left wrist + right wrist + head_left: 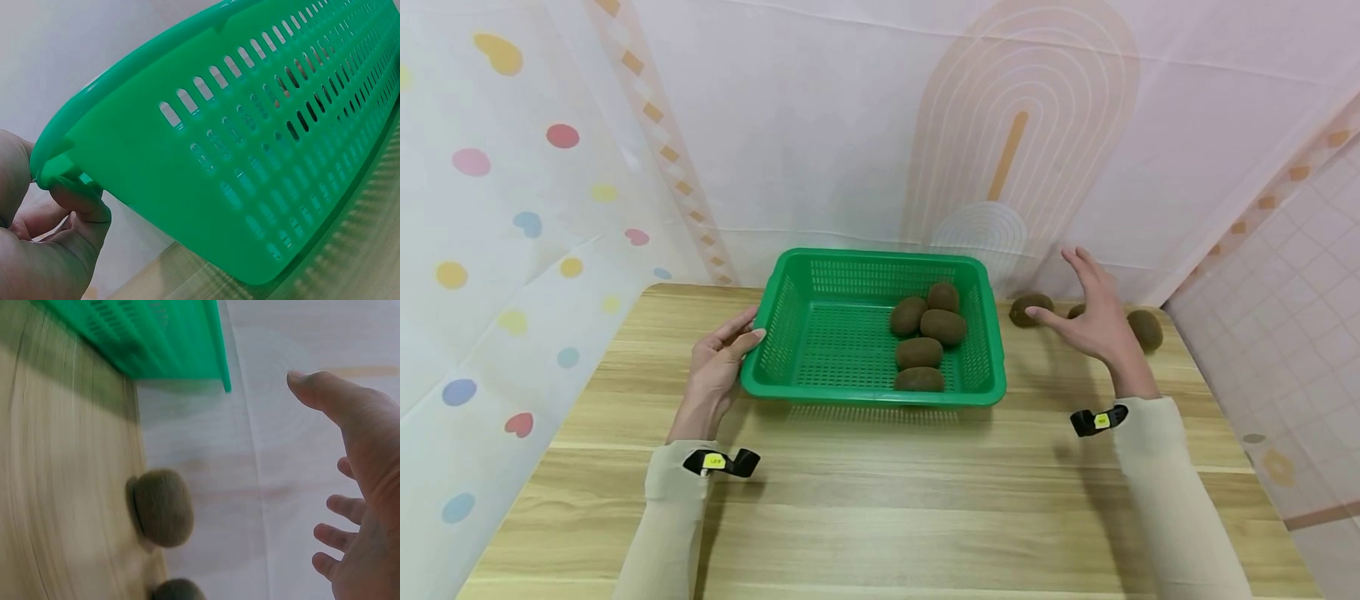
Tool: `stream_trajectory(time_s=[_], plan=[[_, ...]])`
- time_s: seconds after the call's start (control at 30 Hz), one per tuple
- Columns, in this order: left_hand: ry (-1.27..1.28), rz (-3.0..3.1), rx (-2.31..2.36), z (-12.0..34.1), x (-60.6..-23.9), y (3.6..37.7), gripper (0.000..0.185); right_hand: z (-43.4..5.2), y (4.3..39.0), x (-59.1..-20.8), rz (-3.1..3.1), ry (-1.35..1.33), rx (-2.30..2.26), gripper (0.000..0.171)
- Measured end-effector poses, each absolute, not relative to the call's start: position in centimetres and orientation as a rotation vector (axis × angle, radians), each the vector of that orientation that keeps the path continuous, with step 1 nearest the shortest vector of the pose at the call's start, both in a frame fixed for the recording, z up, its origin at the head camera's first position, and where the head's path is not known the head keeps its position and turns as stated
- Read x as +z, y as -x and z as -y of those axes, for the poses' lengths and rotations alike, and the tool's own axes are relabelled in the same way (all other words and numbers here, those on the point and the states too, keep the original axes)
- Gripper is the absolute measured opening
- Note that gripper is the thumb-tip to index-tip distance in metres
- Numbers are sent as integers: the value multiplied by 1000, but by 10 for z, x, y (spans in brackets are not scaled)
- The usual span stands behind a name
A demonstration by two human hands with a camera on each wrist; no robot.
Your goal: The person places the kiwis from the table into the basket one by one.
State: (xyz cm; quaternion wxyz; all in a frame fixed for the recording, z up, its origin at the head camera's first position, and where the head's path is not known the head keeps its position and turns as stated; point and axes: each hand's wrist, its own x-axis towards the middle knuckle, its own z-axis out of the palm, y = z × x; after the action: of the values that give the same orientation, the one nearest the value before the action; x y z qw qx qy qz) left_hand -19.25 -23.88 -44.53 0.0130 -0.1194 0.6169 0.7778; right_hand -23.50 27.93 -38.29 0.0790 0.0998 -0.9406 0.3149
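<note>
A green plastic basket (872, 396) with slotted walls stands on the table. My left hand (718, 362) grips its left rim; in the left wrist view the thumb and curled fingers (81, 203) close round the lip. Several brown kiwis (943, 327) lie in the right half of the basket. To the right of the basket, my right hand (1097, 312) hovers with fingers spread and nothing in it. Around it on the table are three more kiwis: one kiwi (1032, 308) near the thumb, one partly hidden behind the hand, and one kiwi (1145, 331) beyond the wrist.
The wood-grain table (880, 500) ends at the back against a pale patterned cloth (820, 125). More cloth hangs along the left and right sides. The basket's back rim stands close to the rear cloth.
</note>
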Motion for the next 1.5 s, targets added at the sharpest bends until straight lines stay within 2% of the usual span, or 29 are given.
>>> stream_trajectory(time_s=[0.27, 0.67, 1.5], plan=[[386, -1961, 2422, 237, -444, 192, 55, -302, 234, -387, 2809, -199, 961, 102], [389, -1933, 2424, 238, -445, 192, 60, -335, 231, -399, 2840, -3, 1023, 108], [386, -1921, 2435, 238, -444, 192, 62, -393, 236, -429, 2890, 278, 1078, 108]])
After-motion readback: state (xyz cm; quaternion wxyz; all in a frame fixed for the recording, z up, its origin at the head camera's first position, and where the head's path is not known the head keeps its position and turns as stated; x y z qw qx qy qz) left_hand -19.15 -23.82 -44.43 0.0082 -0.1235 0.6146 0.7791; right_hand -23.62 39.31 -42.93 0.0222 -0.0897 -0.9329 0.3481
